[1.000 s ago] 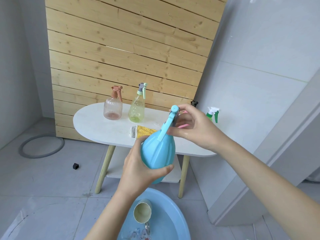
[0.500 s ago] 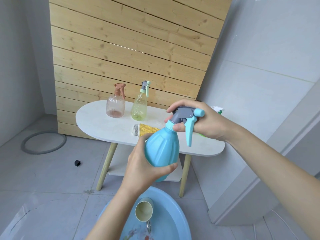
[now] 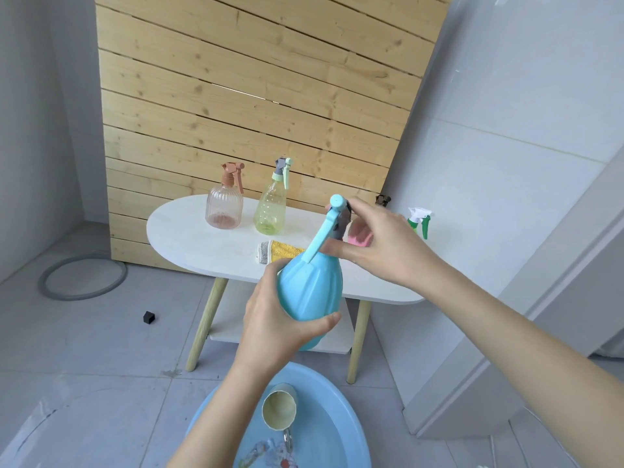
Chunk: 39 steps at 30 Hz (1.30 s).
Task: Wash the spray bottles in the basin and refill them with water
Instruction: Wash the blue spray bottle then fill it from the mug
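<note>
Because the blue basin (image 3: 353, 413) sits on the floor directly under the hands, anything that slips falls into it or onto the tiles beside it; a cream cup (image 3: 279, 411) lies tilted inside the basin.

Above the basin, the left hand (image 3: 270, 329) grasps the belly of the blue spray bottle (image 3: 310, 292), with the fingers (image 3: 329, 320) wrapped round its lower half; the bottle is held in the air, nearly upright, clear of both basin and worktop. The right hand (image 3: 381, 244) grips the neck just under the spray head (image 3: 332, 217), fingers curled round the collar; the trigger lever points down along the bottle's shoulder.

The step in hand is probably turning the spray head on its thread; whether on or off cannot be told.

Likely faults:
- If the body is wet and smooth, it may rotate in the left hand instead of the collar.
- A hard squeeze may push water out through a loose neck.
- A cross-threaded collar would leak.
- A freed head could drop onto the cup.

Beyond, the white worktop (image 3: 189, 231) carries a yellow cloth (image 3: 280, 249), a pink ribbed bottle (image 3: 224, 207) and a yellow-green bottle (image 3: 270, 207), both bottles upright and near each other; a green-and-white sprayer (image 3: 418, 219) shows at the far right, its body hidden behind the right hand; a careless forearm swing could topple these.
</note>
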Motion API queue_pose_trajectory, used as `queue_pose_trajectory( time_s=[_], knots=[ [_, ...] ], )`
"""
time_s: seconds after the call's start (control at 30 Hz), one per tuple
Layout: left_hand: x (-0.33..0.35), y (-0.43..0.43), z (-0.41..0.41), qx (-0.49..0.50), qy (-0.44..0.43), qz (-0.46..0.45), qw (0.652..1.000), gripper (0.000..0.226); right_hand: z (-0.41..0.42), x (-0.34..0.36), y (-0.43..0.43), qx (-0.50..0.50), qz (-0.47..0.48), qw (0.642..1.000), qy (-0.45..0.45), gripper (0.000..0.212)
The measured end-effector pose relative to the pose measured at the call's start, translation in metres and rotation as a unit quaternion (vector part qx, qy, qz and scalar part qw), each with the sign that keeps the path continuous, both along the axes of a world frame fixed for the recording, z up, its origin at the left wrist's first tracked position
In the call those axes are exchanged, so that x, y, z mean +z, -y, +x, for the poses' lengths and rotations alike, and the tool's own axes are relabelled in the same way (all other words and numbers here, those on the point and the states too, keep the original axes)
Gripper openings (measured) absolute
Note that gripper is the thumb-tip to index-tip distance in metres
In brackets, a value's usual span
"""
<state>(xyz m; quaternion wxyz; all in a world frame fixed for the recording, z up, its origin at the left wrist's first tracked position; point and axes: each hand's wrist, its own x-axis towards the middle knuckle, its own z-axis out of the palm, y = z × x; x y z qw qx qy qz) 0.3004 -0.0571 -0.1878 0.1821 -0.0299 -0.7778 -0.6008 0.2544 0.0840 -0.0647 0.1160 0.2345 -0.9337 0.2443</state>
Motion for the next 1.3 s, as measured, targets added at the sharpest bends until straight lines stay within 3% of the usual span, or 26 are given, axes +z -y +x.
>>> queue_pose_trajectory(
  time_s=[0.1, 0.2, 0.33, 0.5, 0.6, 0.73, 0.9, 1.03, 1.13, 1.23, 1.3],
  knots=[
    [-0.001, 0.0, 0.0, -0.004, 0.002, 0.001, 1.0, 0.081, 0.001, 0.011, 0.0, 0.05, -0.024, 0.996, 0.071, 0.034],
    [-0.001, 0.001, 0.0, -0.007, 0.0, 0.004, 1.0, 0.079, 0.002, 0.021, 0.0, 0.098, -0.084, 0.976, 0.173, 0.02],
    [-0.002, 0.001, -0.001, -0.005, 0.006, 0.005, 1.0, 0.08, -0.006, 0.016, 0.001, 0.048, -0.076, 0.988, 0.124, 0.019],
    [-0.003, 0.0, -0.001, -0.001, 0.012, -0.005, 1.0, 0.081, -0.003, 0.011, 0.01, -0.033, 0.018, 0.999, 0.004, 0.045],
    [-0.002, 0.001, 0.0, 0.0, 0.012, 0.0, 1.0, 0.079, -0.001, 0.015, 0.011, -0.044, 0.05, 0.997, 0.037, 0.056],
    [-0.002, 0.003, -0.001, 0.002, 0.011, 0.007, 1.0, 0.079, 0.001, 0.016, 0.007, 0.037, -0.102, 0.968, 0.226, 0.062],
    [-0.002, 0.001, -0.001, 0.01, 0.013, 0.015, 1.0, 0.079, 0.003, -0.002, 0.019, -0.01, -0.134, 0.985, 0.103, 0.057],
    [-0.001, 0.001, -0.001, 0.014, 0.008, 0.023, 1.0, 0.079, 0.007, -0.006, 0.026, -0.068, -0.168, 0.981, 0.066, 0.082],
    [0.0, 0.004, -0.001, 0.014, 0.005, 0.03, 0.999, 0.081, 0.006, -0.001, 0.023, -0.055, -0.188, 0.974, 0.118, 0.109],
    [0.0, 0.008, -0.002, 0.014, 0.003, 0.039, 0.999, 0.087, 0.007, 0.008, 0.015, -0.007, -0.239, 0.947, 0.216, 0.096],
    [0.0, 0.01, -0.003, 0.011, -0.001, 0.04, 0.999, 0.085, 0.007, 0.007, 0.013, 0.012, -0.269, 0.936, 0.227, 0.088]
  ],
)
